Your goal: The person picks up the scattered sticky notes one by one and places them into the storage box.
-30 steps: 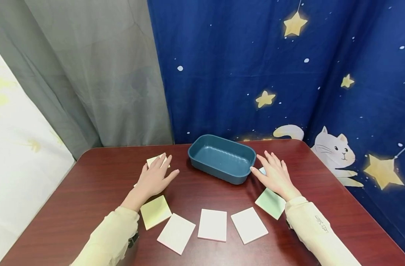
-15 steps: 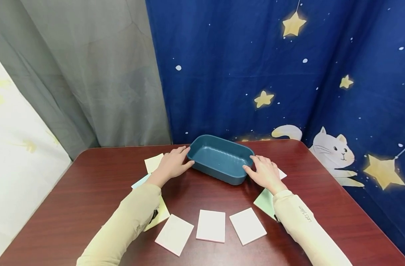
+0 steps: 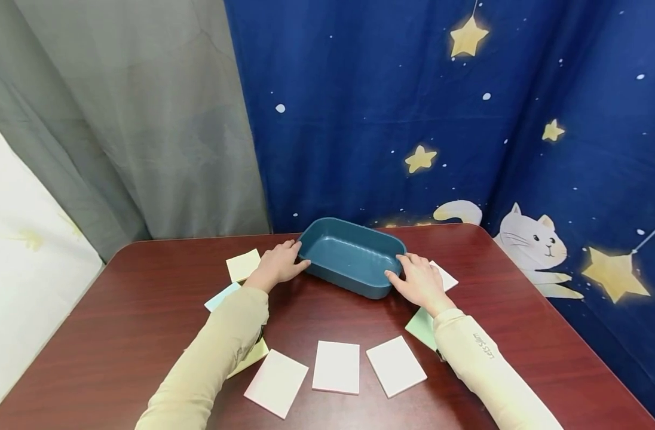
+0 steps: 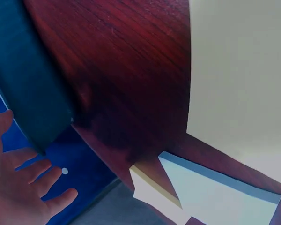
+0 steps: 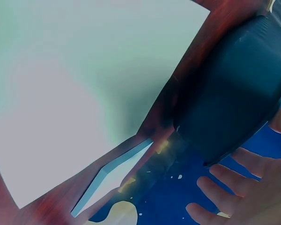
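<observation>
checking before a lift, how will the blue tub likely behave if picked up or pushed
The blue tub is probably stiff: its walls hold a clean shape. It looks plastic and holds nothing, so likely light. Its low walls and broad floor suggest sliding over tipping.

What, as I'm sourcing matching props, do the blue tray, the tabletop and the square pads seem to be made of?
Blue tray: probably moulded plastic, satin; smooth rounded walls and soft highlights inside. Tabletop: wood or imitation laminate, lightly polished; streaky reddish grain, faint sheen. Square pads: likely stacked paper, matte; flat pale faces, thick straight edges.
</observation>
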`<state>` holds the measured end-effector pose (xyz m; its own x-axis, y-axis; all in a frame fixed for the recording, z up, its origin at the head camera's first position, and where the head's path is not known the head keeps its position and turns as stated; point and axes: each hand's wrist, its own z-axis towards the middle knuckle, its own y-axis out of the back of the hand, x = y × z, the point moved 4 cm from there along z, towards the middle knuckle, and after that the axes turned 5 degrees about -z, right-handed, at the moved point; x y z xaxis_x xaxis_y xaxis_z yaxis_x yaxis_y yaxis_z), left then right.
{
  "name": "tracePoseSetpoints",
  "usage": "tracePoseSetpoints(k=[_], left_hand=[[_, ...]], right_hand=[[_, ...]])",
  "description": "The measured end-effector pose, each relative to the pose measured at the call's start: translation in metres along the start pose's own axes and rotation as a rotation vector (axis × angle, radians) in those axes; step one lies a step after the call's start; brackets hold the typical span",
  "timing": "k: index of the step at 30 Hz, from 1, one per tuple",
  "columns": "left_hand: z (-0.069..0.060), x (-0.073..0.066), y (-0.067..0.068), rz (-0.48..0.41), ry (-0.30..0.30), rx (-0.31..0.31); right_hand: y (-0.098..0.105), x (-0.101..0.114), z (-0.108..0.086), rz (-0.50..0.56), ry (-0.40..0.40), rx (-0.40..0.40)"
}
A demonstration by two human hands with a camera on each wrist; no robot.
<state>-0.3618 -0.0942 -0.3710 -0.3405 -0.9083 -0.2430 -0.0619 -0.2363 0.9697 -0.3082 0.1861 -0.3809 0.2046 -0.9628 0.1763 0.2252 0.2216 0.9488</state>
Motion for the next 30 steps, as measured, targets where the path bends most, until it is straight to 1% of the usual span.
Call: tracePoseSetpoints(k=[4, 9, 14, 18, 26, 30], left_hand=[[0.000, 0.001, -0.003, -0.006, 0.004, 0.013], [0.000, 0.001, -0.001, 0.002, -0.005, 0.002], [-0.001, 0.000, -0.003, 0.009, -0.006, 0.022], [-0.002, 0.000, -0.003, 0.008, -0.005, 0.022], [-0.011, -0.001, -0.001, 0.014, -0.036, -0.007], [-0.019, -0.003, 0.001, 0.018, -0.037, 0.004]], right_hand=[[0.000, 0.000, -0.002, -0.003, 0.005, -0.001], [0.002, 0.001, -0.002, -0.002, 0.012, -0.018], [0.001, 0.000, -0.002, 0.001, 0.013, -0.010], [0.002, 0.001, -0.003, 0.007, 0.017, -0.006], [0.004, -0.002, -0.002, -0.022, 0.048, 0.013], [0.005, -0.003, -0.001, -0.020, 0.065, 0.032]])
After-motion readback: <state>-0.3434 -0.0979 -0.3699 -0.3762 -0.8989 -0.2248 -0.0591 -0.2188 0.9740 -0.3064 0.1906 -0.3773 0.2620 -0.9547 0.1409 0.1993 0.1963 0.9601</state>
